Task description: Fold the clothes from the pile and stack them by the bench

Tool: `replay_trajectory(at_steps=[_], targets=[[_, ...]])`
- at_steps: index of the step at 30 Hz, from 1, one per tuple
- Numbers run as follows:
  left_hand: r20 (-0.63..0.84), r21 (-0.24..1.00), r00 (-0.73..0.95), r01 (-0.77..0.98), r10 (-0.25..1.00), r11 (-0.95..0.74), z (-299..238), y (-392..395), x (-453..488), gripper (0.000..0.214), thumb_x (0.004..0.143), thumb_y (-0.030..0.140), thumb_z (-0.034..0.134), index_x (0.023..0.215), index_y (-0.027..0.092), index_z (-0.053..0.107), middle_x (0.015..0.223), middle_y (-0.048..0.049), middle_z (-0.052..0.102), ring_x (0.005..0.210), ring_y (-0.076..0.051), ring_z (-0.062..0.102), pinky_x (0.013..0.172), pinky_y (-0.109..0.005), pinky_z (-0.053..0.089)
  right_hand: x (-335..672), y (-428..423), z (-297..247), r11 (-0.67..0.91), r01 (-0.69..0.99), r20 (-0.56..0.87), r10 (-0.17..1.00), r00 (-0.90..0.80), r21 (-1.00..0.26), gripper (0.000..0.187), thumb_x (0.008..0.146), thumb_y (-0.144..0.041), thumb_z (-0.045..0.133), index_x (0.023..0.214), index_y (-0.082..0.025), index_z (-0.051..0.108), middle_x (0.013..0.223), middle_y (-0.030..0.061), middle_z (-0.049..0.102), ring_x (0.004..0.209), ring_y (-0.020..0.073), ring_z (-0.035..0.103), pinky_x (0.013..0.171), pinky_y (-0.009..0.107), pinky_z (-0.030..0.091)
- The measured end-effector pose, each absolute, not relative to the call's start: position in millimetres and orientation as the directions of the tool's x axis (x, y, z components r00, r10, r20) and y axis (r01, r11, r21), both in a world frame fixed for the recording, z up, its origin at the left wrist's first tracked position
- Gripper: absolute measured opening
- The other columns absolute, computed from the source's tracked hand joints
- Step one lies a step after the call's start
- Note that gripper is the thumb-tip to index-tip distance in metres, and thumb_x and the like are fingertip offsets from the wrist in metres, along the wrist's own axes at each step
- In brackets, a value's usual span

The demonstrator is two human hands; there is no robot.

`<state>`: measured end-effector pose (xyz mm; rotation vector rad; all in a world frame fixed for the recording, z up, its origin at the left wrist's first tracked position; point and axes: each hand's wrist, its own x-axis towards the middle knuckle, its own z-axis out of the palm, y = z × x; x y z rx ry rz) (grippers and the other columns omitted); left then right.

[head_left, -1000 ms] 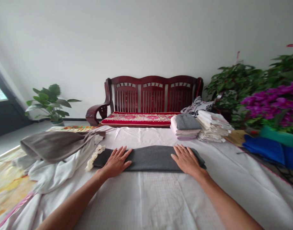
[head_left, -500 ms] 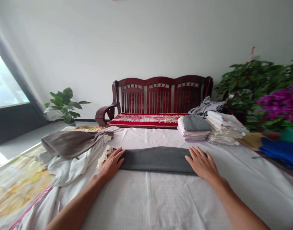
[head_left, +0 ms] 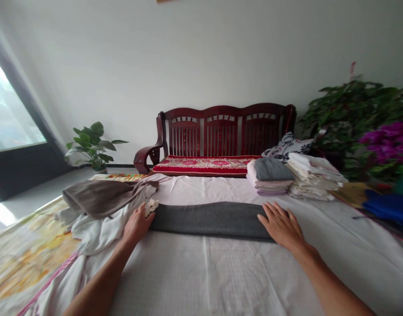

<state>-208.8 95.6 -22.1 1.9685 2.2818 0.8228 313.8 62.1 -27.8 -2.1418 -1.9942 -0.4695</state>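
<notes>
A dark grey garment (head_left: 211,219), folded into a long flat strip, lies crosswise on the white sheet in front of me. Cream ruffled trim (head_left: 152,207) shows at its left end. My left hand (head_left: 138,224) is closed around that trimmed end, its fingertips partly hidden by the ruffle. At the opposite end my right hand (head_left: 283,224) rests palm down, fingers spread over the cloth. Left of the strip lie a crumpled brown garment (head_left: 99,197) and a loose pale grey cloth (head_left: 98,230).
Folded clothes stand in two stacks, one topped with grey (head_left: 272,170) and one whitish (head_left: 315,177), at the back right. A blue cloth (head_left: 389,208) lies at the right edge. Behind is a red wooden bench (head_left: 221,136); a potted plant (head_left: 92,142) stands at left.
My left hand has shifted left from lying flat on the strip to grasping its ruffled end. The right hand stays flat at the other end.
</notes>
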Motion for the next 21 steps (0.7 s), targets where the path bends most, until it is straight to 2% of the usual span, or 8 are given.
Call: replay_trajectory(at_steps=[3,7,9,11,14,17,19,21], targets=[[0.228,0.588,-0.283,0.803,0.932,0.100,-19,99,-211,0.061,0.079,0.040,0.067,0.133,0.012,0.054,0.123,-0.0190,0.068,0.114,-0.032,0.065,0.094,-0.040,0.049,313,61,-26,-0.089,0.992,0.338,0.940,0.053,0.093,0.059,0.096,-0.045,0.032,0.143,-0.016,0.052,0.150,0.0108,0.050,0.145,0.0281,0.033,0.116,0.051,0.023],[0.154,0.879,-0.339,0.476,0.928,0.028,-13,99,-207,0.066,0.063,0.037,0.078,0.124,0.015,0.062,0.093,-0.0078,0.074,0.084,-0.025,0.070,0.072,-0.032,0.053,311,61,-25,-0.095,0.992,0.332,0.941,0.061,0.086,0.058,0.096,-0.045,0.033,0.143,-0.016,0.052,0.151,0.0106,0.050,0.144,0.0281,0.033,0.116,0.051,0.023],[0.171,0.940,-0.358,0.339,0.918,-0.043,-10,98,-203,0.070,0.060,0.038,0.079,0.124,0.015,0.062,0.086,-0.0039,0.071,0.072,-0.019,0.067,0.064,-0.027,0.050,311,60,-24,-0.094,0.993,0.327,0.943,0.067,0.067,0.057,0.096,-0.045,0.034,0.143,-0.016,0.052,0.151,0.0107,0.050,0.145,0.0283,0.032,0.117,0.051,0.022],[0.209,0.947,-0.396,0.309,0.894,-0.085,-7,97,-199,0.070,0.063,0.039,0.076,0.127,0.016,0.061,0.087,-0.0030,0.070,0.070,-0.017,0.065,0.063,-0.026,0.049,310,60,-24,-0.093,0.994,0.319,0.945,0.072,0.052,0.056,0.097,-0.044,0.034,0.143,-0.017,0.052,0.151,0.0109,0.049,0.145,0.0285,0.032,0.117,0.052,0.021],[0.236,0.856,-0.413,0.517,0.880,0.013,-3,94,-196,0.062,0.070,0.035,0.071,0.129,0.020,0.060,0.096,-0.0051,0.071,0.079,-0.021,0.067,0.068,-0.029,0.050,310,60,-23,-0.099,0.994,0.306,0.949,0.079,0.050,0.056,0.097,-0.044,0.035,0.144,-0.018,0.051,0.151,0.0106,0.049,0.146,0.0283,0.031,0.117,0.052,0.021],[0.245,0.608,-0.368,0.779,0.897,0.154,2,88,-193,0.056,0.076,0.030,0.066,0.131,0.021,0.059,0.112,-0.0095,0.070,0.098,-0.029,0.068,0.081,-0.038,0.052,310,60,-23,-0.102,0.993,0.308,0.948,0.078,0.062,0.056,0.097,-0.044,0.035,0.144,-0.017,0.050,0.152,0.0099,0.048,0.146,0.0276,0.031,0.118,0.052,0.020],[0.382,0.426,-0.308,0.896,0.871,0.130,6,83,-187,0.058,0.080,0.030,0.063,0.136,0.020,0.054,0.128,-0.0134,0.065,0.117,-0.034,0.061,0.095,-0.046,0.048,309,60,-23,-0.100,0.993,0.310,0.948,0.076,0.062,0.056,0.097,-0.044,0.034,0.144,-0.018,0.050,0.153,0.0098,0.048,0.146,0.0275,0.030,0.118,0.052,0.020],[0.569,0.265,-0.159,0.964,0.806,0.003,9,78,-177,0.057,0.087,0.033,0.058,0.142,0.020,0.049,0.143,-0.0139,0.055,0.134,-0.035,0.048,0.109,-0.051,0.039,309,60,-22,-0.102,0.993,0.306,0.949,0.081,0.055,0.055,0.097,-0.044,0.035,0.144,-0.018,0.051,0.152,0.0100,0.048,0.146,0.0277,0.030,0.118,0.052,0.020]])
